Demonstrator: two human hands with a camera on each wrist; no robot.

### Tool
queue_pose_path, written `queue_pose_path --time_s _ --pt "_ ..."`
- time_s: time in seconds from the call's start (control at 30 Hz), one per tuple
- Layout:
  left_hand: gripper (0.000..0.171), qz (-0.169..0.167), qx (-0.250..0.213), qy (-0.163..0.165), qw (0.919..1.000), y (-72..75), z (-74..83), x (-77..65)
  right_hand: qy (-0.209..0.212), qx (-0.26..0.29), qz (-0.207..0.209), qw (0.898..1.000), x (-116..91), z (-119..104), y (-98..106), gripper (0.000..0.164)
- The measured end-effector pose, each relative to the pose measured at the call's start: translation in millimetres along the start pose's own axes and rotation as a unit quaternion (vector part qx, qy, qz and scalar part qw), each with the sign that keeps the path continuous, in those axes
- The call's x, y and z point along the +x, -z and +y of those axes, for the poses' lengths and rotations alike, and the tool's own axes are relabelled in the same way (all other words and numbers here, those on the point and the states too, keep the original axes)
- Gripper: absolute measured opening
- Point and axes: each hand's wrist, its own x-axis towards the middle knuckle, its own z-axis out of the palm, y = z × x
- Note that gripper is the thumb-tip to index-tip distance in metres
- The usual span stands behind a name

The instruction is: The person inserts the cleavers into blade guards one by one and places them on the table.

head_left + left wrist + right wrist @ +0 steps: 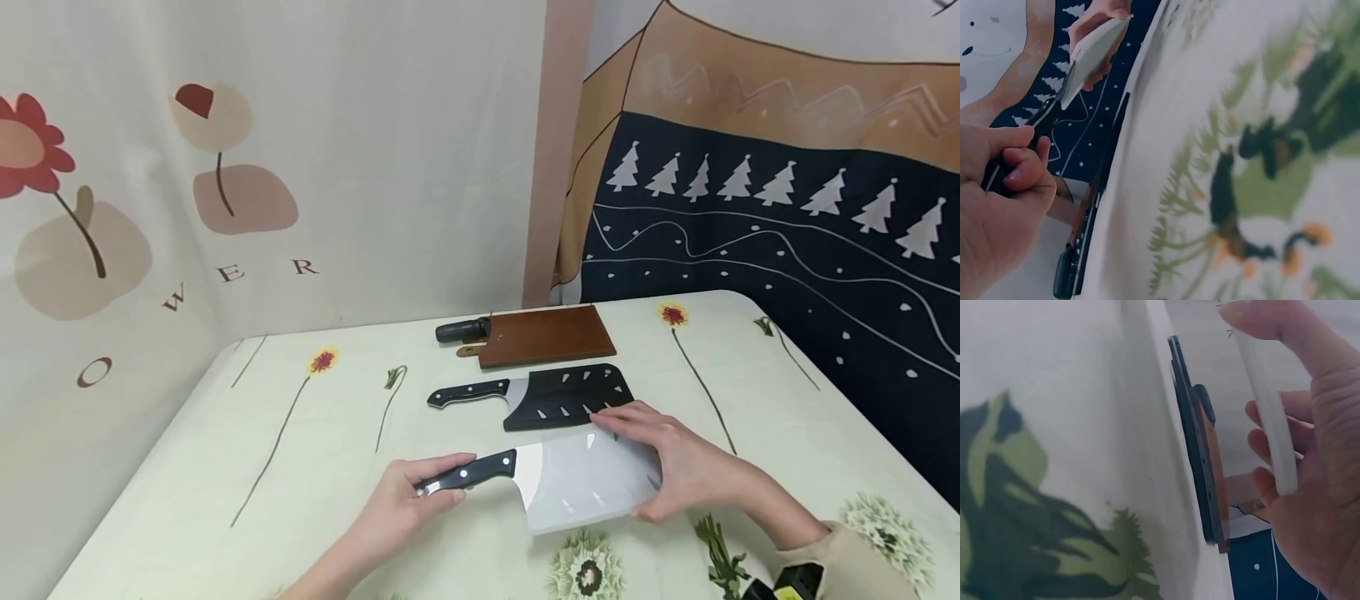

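Note:
My left hand (396, 507) pinches the riveted black handle of a cleaver (480, 472) between thumb and fingers. A translucent white blade guard (588, 483) covers most of its blade, with a bare strip of steel showing near the handle. At the blade's far end my right hand (686, 462) grips the guard across its two edges, thumb below and fingers on top. In the right wrist view, the guard (1272, 431) appears edge-on within the hand, held above the table. Just behind lies a second cleaver (468, 392) in a black blade guard (566, 396) with slots.
Farther back lies a brown sheath (551, 335) with a black handle (461, 331) at its left end. All of this is on a flower-printed tablecloth (322, 467). Printed curtains (420, 167) stand behind the table. A black and yellow object (798, 581) sits by the right sleeve.

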Motion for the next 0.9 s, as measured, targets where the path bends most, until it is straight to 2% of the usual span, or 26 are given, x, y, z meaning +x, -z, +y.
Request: queue_pose_path --time_s 0.2,0.67,0.8,0.9 --pt "0.038 -0.007 0.037 -0.012 0.9992 4.8 -6.9 10.5 -0.028 -0.004 -0.014 0.999 0.7 0.6 -3.3 0.099" --pt "0.038 -0.045 0.056 -0.019 0.9973 10.9 -15.6 21.4 -0.064 0.0 -0.04 0.997 -1.7 1.1 -7.5 0.096" --pt "0.04 -0.067 0.061 -0.013 0.9958 14.1 -20.5 22.9 -0.067 -0.007 -0.055 0.996 -1.8 3.3 -10.4 0.096" --pt "0.045 -0.078 0.061 0.003 0.9951 17.6 -22.6 23.5 -0.067 -0.012 -0.054 0.996 -2.4 4.8 -10.7 0.097"
